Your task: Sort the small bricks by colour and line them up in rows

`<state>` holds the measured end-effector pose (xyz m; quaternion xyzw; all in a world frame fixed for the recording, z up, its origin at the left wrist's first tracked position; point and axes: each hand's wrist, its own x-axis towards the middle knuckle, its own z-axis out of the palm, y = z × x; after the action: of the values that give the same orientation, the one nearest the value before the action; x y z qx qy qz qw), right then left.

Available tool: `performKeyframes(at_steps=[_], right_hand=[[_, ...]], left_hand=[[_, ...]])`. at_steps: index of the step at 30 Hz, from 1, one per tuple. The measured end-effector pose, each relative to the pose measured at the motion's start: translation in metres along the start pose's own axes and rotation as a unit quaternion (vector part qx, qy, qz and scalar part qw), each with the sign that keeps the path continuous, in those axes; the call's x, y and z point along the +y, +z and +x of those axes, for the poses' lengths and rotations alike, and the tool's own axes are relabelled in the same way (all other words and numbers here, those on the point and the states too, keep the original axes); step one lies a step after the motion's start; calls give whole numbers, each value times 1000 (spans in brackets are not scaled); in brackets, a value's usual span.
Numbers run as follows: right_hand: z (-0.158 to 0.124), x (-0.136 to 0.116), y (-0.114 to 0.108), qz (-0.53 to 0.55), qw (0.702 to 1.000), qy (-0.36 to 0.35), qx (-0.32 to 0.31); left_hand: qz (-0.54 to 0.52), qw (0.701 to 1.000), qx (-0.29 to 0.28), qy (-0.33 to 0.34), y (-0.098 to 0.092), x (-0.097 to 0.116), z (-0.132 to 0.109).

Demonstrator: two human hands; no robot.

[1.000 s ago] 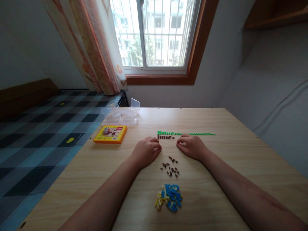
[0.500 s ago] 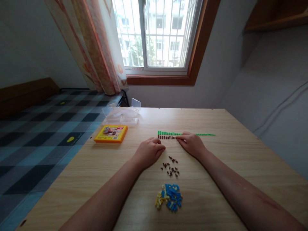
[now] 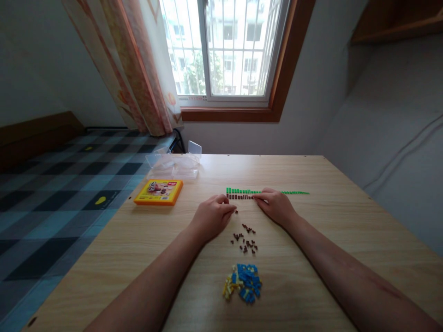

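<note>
My left hand (image 3: pixel 213 214) rests on the table with its fingers curled and pressed together. A single brown building brick (image 3: pixel 236 212) lies just off its fingertips; whether they touch it I cannot tell. My right hand (image 3: pixel 275 204) pinches a tiny brown brick at the right end of the row of brown bricks (image 3: pixel 238 197). Behind that row runs a longer line of green bricks (image 3: pixel 237 191), partly covered by my right hand. Loose brown bricks (image 3: pixel 248 243) are scattered nearer to me, between my forearms.
A heap of blue and yellow bricks (image 3: pixel 247 281) lies close to me. On the left stand a yellow-orange box (image 3: pixel 158 192) and clear plastic packaging (image 3: pixel 176 167). A bed with a checked cover (image 3: pixel 65 184) adjoins the table (image 3: pixel 346 230) on the left.
My left fingers have shifted slightly up and left, and a brown brick now shows beside them. My right hand stays at the row's end.
</note>
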<state>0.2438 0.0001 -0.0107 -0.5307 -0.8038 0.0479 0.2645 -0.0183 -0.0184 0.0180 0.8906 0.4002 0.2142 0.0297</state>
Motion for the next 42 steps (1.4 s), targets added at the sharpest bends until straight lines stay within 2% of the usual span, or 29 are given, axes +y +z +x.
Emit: performKeyframes(at_steps=[2,7,12,17,21,25,33,42], right_hand=[[0,1,0,5,1000,0,3],[-3,-5,1,38,999,-23,29],[-8,-19,0,71,991,-118,7],[-9,-27,-2,94,982,-164,-13],[-8,-29,0,73,979,-183,-46],[-10,-22,0,53,985,-161,-35],[-7,8,-5,19,1000,-5,5],[-3,3,0,3,1000,7,2]], left_hand=[[9,1000,4,-11,-1,-1,0],[9,999,-34,8,-2,-1,0],[-10,999,-41,26,1,0,-1],[5,999,-34,13,1,-3,-1],[13,1000,-15,-6,2,-6,-1],[6,1000,-5,-23,4,-9,-2],[-17,999,23,-22,4,-10,-2],[-17,999,25,-24,4,-8,-2]])
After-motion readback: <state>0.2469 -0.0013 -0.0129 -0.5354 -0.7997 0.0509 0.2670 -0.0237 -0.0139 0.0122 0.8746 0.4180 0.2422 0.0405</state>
